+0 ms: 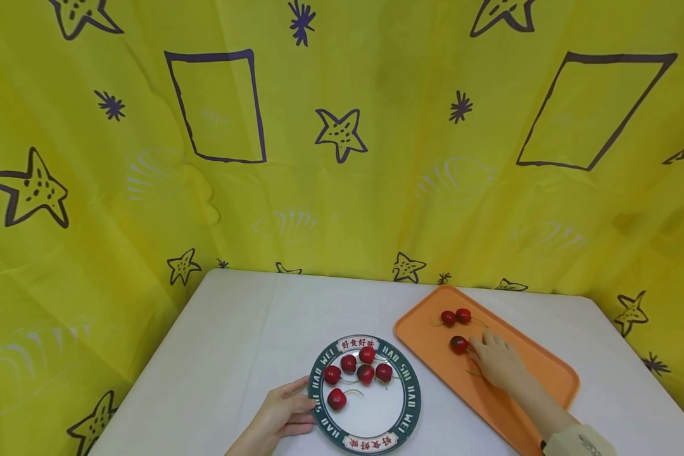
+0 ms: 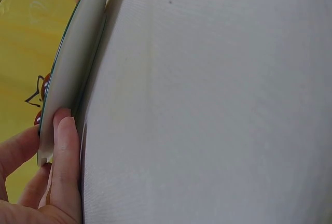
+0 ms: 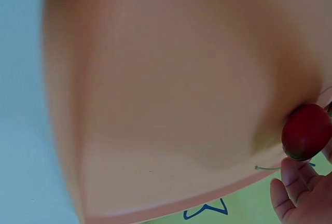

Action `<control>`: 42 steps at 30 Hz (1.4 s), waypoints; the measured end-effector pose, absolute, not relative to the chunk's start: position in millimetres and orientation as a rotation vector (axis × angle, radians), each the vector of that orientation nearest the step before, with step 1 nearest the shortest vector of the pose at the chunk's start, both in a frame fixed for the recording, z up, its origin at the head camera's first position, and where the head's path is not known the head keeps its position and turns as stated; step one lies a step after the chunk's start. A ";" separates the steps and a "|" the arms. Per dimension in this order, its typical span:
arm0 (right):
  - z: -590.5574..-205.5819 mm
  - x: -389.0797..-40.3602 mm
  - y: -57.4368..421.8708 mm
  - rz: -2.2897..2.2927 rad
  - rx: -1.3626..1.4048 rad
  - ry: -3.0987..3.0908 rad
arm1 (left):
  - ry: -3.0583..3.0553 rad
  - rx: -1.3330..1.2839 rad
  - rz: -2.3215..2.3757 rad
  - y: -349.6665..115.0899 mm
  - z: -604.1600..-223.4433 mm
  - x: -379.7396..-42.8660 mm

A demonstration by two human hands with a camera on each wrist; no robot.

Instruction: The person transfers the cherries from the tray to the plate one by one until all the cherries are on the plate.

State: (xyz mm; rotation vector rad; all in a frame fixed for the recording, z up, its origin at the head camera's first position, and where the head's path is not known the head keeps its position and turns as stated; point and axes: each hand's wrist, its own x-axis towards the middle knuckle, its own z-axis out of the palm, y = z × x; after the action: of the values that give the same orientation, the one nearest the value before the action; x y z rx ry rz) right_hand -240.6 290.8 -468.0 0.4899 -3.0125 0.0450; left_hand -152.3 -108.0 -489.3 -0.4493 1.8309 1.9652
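Observation:
My left hand (image 1: 287, 410) grips the left rim of a round plate (image 1: 413, 396) with a dark green lettered border. In the left wrist view the thumb lies on the upper side of the plate (image 2: 72, 63) and fingers (image 2: 66, 156) reach beneath its raised edge. Several red cherries (image 1: 337, 399) with stems lie on the plate's white centre. Over the orange tray (image 1: 524, 405), my right hand (image 1: 497, 360) pinches a dark red cherry (image 1: 458, 345) at its fingertips. This cherry (image 3: 306, 132) hangs close over the tray in the right wrist view.
Two more cherries (image 1: 456, 316) lie side by side near the tray's far end. The tray sits slantwise on a white tabletop (image 1: 222, 354), right of the plate. A yellow curtain (image 1: 376, 209) with starfish drawings rises behind the table and along both sides.

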 end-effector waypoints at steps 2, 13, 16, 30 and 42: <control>-468.9 -240.7 291.3 0.055 0.489 -3.019 | 1.827 -0.446 1.969 -108.1 -489.3 -152.2; -474.1 -240.4 296.1 0.065 0.500 -2.987 | 1.824 -0.436 1.981 -107.4 -490.8 -152.0; -474.1 -240.0 295.9 0.071 0.498 -2.989 | 1.823 -0.443 1.981 -107.2 -490.2 -151.4; -470.1 -240.1 293.8 0.034 0.517 -2.903 | 1.823 -0.464 1.982 -106.3 -489.9 -151.5; -449.6 -241.6 279.0 -0.001 0.566 -2.797 | 1.827 -0.475 1.968 -106.5 -490.1 -153.1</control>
State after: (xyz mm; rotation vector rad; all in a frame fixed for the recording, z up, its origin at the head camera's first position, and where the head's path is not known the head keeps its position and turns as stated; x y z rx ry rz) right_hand -241.6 279.0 -449.6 0.5656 -2.7975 -0.0007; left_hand -153.1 -106.5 -490.1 -0.4751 1.8273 1.9675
